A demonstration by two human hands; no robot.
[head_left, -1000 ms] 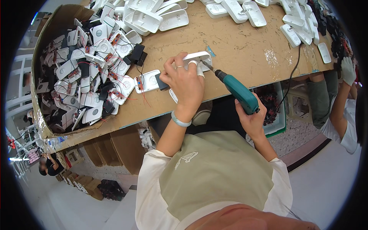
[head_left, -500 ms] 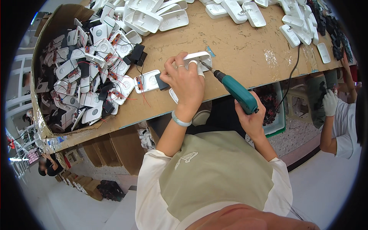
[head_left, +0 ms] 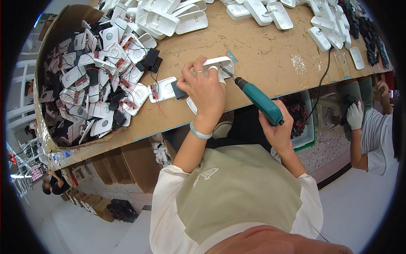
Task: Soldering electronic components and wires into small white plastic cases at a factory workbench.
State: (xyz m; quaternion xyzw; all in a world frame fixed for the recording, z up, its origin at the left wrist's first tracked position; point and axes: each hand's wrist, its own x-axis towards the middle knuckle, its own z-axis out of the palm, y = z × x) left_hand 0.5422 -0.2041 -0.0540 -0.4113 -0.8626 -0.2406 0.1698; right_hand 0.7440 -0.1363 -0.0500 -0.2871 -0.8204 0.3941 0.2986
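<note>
Pinned a white plastic case (head_left: 229,63) to the brown table (head_left: 262,55) with the left hand (head_left: 205,91), fingers bent and half closed over its left end, seemingly to stop it from twisting under the tool. Wrapped the right hand (head_left: 277,127) snugly around the rear of a green power drill (head_left: 264,101), slanted forward and leftward, apparently to aim the bit (head_left: 229,73) into the hollow of the case. Could not tell contact of bit tip with plastic from a slight gap. Laid just left of the left hand, probably for easy reach: a white plate (head_left: 163,90) with a small circuit board (head_left: 154,91), loose red wires and a black block (head_left: 179,89). Heaped more white cases (head_left: 192,22) along the far side, and piled wired plates (head_left: 110,36) in a cardboard box (head_left: 63,25) at left, presumably to leave the middle for both hands.
</note>
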